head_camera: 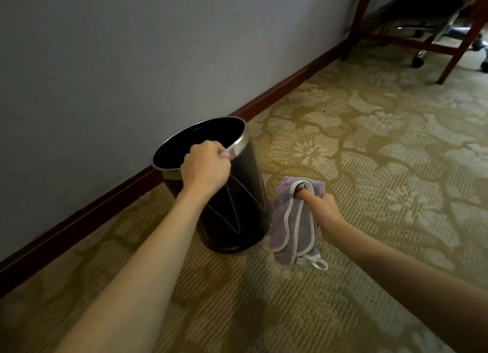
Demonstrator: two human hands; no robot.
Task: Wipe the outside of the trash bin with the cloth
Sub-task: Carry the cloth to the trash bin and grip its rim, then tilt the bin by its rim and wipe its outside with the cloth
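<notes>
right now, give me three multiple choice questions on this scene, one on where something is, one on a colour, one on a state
1. Where is the trash bin?
A. on the carpet beside the wall
B. under the desk
C. on a chair

2. What colour is the cloth?
A. bright red
B. pale purple with white trim
C. black

3. What is the left hand doing?
A. lying flat on the carpet
B. holding the cloth
C. gripping the bin's metal rim

Answers:
1 A, the bin stands on the patterned carpet close to the wall.
2 B, the cloth held by the right hand is lilac with a white edge.
3 C, its fingers curl over the rim.
</notes>
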